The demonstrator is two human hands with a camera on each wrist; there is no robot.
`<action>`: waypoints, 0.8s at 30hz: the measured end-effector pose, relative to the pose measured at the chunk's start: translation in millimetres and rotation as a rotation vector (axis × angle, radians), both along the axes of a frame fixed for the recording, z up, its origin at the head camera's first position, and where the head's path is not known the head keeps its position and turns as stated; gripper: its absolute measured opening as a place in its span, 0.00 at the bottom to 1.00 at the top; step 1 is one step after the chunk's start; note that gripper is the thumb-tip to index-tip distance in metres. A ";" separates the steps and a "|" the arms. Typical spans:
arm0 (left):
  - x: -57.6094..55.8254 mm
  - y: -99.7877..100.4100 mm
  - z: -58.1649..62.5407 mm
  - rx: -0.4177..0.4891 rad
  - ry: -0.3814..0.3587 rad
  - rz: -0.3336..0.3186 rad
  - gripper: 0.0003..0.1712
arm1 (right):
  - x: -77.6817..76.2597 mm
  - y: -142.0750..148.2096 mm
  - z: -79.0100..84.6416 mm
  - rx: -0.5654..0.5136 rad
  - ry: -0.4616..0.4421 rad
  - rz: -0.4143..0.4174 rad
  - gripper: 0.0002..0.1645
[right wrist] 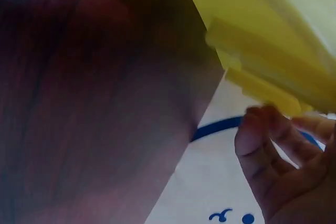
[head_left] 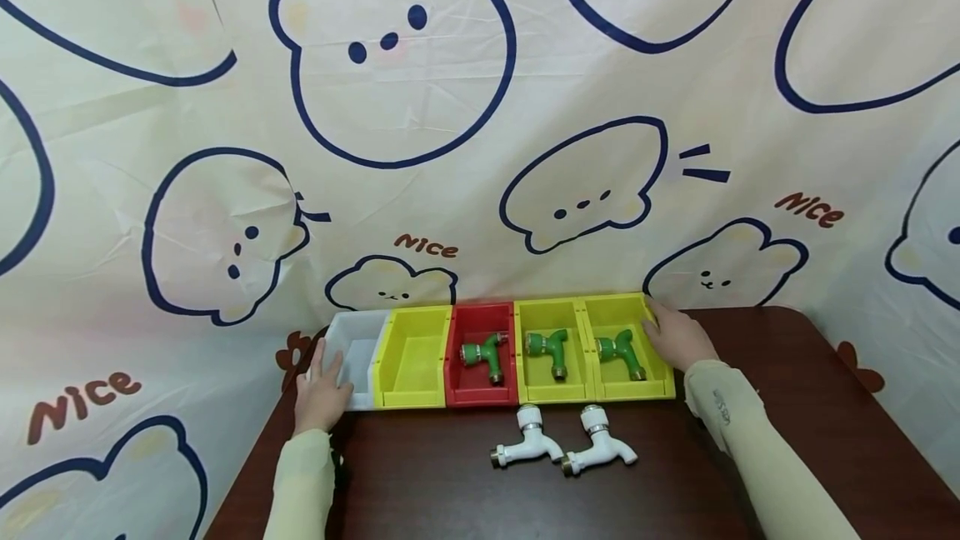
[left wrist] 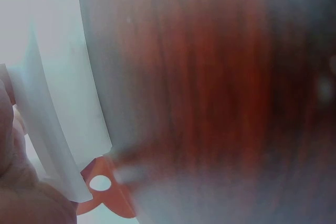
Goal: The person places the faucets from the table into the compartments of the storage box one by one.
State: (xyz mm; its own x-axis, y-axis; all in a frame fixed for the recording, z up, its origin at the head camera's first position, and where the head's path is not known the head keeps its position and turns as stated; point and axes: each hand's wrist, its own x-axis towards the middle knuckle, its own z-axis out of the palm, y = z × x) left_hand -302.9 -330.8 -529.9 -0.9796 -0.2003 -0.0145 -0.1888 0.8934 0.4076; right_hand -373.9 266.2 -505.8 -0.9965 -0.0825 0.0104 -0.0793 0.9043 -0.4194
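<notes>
A row of joined plastic bins stands against the patterned cloth. My left hand (head_left: 322, 394) lies at the left end, its fingers against the white bin (head_left: 363, 397). The right hand (head_left: 678, 337) is at the opposite end, fingertips touching the rim of the last yellow bin (head_left: 667, 382); the right wrist view shows these fingertips at the yellow edge (right wrist: 268, 85). One green faucet (head_left: 491, 355) lies in the red bin (head_left: 480, 397). Two more, a green faucet (head_left: 557, 348) and another green faucet (head_left: 622, 352), lie in the two right yellow bins.
Two white faucets, one left white faucet (head_left: 529, 444) and one right white faucet (head_left: 600, 444), lie on the dark brown table (head_left: 435, 482) in front of the bins. A yellow bin (head_left: 412, 390) stands between the white and red ones. The cartoon-print cloth (head_left: 465, 207) rises right behind.
</notes>
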 end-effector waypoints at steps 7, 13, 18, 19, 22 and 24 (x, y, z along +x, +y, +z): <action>1.0 -1.1 0.2 0.003 0.006 0.004 0.40 | -0.2 -5.7 -2.6 0.004 -0.054 0.007 0.38; 1.5 -0.7 1.8 0.002 0.026 -0.024 0.39 | -1.3 -3.8 -4.5 0.009 -0.069 0.006 0.38; 4.3 4.0 10.6 -0.051 0.057 0.006 0.40 | -3.9 -4.4 -5.7 0.007 -0.052 0.023 0.37; 4.8 6.9 12.7 -0.066 0.077 0.017 0.41 | -4.2 -4.3 -6.1 0.005 -0.049 0.028 0.37; 5.5 23.2 19.5 -0.108 0.184 0.011 0.40 | -3.4 -4.0 -6.8 0.003 -0.030 0.039 0.37; 5.1 39.3 24.4 -0.148 0.283 -0.038 0.39 | -2.0 -4.0 -7.0 0.001 -0.018 0.037 0.37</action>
State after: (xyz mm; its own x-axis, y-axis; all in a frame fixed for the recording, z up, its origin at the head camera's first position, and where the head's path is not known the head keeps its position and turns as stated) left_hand -297.8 -291.6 -505.5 -0.9474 -0.1433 0.2863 -0.0518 0.9511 0.3046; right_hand -375.8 262.2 -512.8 -0.9929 -0.1190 -0.0078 -0.1047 0.9014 -0.4201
